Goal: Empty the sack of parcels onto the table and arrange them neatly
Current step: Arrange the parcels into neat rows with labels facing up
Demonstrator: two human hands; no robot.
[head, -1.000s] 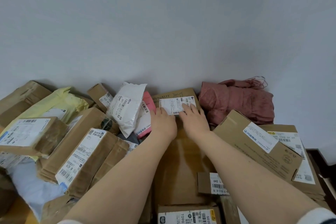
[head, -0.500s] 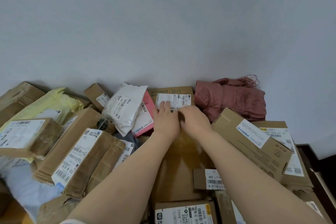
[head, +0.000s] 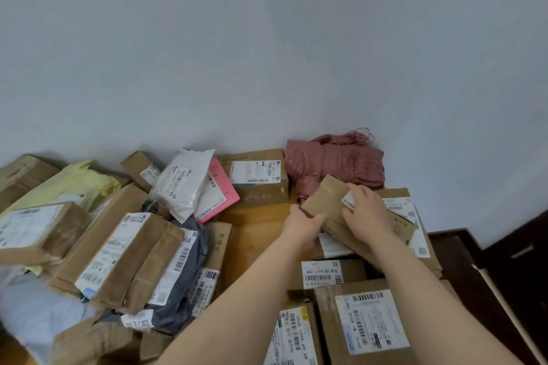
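Note:
Both my hands are on a tilted brown cardboard box (head: 321,201) at the right of the pile, in front of the crumpled pink sack (head: 335,160). My left hand (head: 302,224) grips the box's left end. My right hand (head: 366,213) grips its top and partly covers a white label. This box lies on other labelled boxes (head: 406,216). A labelled brown box (head: 255,175) stands against the wall, apart from my hands. A bare tan surface (head: 255,231) shows in front of it.
A white poly bag (head: 181,184), a pink mailer (head: 221,197), a yellow bag (head: 74,184), a grey bag (head: 184,272) and several boxes (head: 118,255) crowd the left. More labelled boxes (head: 370,323) lie near me. Dark furniture (head: 504,264) stands at the right.
Both hands left the box by the wall and moved right onto the tilted brown box beside the pink sack. The box by the wall now sits closer to the wall.

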